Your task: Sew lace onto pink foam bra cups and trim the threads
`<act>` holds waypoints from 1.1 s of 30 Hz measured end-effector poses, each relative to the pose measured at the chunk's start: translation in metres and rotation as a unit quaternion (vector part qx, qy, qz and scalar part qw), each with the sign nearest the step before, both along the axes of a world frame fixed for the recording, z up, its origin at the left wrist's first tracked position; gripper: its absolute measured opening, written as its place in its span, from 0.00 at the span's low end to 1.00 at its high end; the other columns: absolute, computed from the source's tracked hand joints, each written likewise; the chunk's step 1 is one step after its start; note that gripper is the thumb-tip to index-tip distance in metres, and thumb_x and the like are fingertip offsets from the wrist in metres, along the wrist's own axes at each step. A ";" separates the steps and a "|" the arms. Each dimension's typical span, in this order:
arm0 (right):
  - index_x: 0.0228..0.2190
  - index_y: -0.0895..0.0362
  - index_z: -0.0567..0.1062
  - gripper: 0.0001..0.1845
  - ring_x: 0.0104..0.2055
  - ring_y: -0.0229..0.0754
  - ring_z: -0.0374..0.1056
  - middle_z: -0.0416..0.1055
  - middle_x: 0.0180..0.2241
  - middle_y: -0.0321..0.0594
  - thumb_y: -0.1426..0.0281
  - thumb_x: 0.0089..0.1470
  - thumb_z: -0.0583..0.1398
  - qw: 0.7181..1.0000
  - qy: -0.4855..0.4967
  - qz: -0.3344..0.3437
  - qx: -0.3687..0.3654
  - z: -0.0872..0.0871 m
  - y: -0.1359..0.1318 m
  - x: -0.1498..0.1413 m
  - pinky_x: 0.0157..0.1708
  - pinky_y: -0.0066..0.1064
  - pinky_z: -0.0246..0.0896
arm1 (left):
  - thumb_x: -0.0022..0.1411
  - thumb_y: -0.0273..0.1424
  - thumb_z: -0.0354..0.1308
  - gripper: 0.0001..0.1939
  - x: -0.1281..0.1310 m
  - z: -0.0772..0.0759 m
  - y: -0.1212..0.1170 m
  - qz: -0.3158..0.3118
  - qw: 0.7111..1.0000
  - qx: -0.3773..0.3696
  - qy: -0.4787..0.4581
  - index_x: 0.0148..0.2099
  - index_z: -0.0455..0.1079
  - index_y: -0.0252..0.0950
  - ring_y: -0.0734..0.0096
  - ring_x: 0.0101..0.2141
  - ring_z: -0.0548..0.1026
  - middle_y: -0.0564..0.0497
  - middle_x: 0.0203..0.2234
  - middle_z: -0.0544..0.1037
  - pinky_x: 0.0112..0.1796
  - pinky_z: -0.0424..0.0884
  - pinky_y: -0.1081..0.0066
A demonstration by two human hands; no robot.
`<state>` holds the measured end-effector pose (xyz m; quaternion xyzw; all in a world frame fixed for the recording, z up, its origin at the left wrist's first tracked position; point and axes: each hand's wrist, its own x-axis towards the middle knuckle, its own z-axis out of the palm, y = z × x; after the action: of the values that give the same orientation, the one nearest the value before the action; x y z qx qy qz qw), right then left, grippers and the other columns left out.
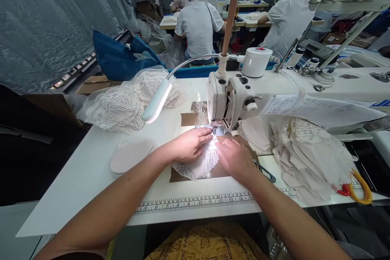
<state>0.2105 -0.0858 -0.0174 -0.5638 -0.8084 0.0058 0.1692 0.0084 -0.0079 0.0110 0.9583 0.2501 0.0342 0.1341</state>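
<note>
A white lace piece (210,156) with a plain cream panel lies under the needle of the white sewing machine (230,99). My left hand (191,145) rests flat on its left side, fingers stretched toward the presser foot. At its right edge, my right hand (234,156) is curled with the lace edge between thumb and fingers; the fingertips are partly hidden. Brown tape (179,175) covers the table under the lace. Beside my right wrist lie small thread snips (266,172), partly covered.
A lace heap (118,105) and a pale oval pad (131,155) lie left. Stacked cream pieces (310,158) and orange-handled scissors (361,189) are at right. A lamp (157,101) arches over the table; a printed ruler (195,203) runs along its front. People sit at machines beyond.
</note>
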 end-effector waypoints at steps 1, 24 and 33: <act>0.31 0.55 0.76 0.14 0.30 0.41 0.62 0.69 0.26 0.39 0.69 0.62 0.51 1.000 0.019 0.008 0.000 0.000 -0.001 0.002 0.29 0.32 0.48 | 0.64 0.25 0.48 0.22 -0.002 0.001 -0.001 0.006 1.000 0.006 -0.007 0.59 0.66 0.30 0.53 0.60 0.63 0.38 0.60 0.65 0.58 0.63 0.55; 0.47 0.55 0.74 0.19 0.38 0.43 0.68 0.74 0.36 0.42 0.76 0.57 0.52 0.990 0.103 0.081 -0.050 0.004 -0.008 0.015 0.35 0.31 0.61 | 0.62 0.26 0.46 0.09 0.002 -0.003 -0.041 0.117 0.980 -0.041 -0.153 0.30 0.62 0.35 0.68 0.29 0.66 0.49 0.26 0.70 0.33 0.63 0.68; 0.41 0.55 0.77 0.15 0.34 0.42 0.65 0.73 0.33 0.41 0.76 0.56 0.53 0.995 0.030 0.059 -0.073 0.010 -0.002 0.007 0.30 0.30 0.53 | 0.62 0.26 0.45 0.07 -0.002 -0.004 -0.037 0.103 0.982 -0.069 -0.146 0.32 0.62 0.35 0.67 0.30 0.66 0.49 0.28 0.70 0.36 0.64 0.66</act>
<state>0.2178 -0.0874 -0.0071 -0.5255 -0.8322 0.0918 0.1514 0.0061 -0.0450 0.0069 0.9006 0.3267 0.1702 0.2306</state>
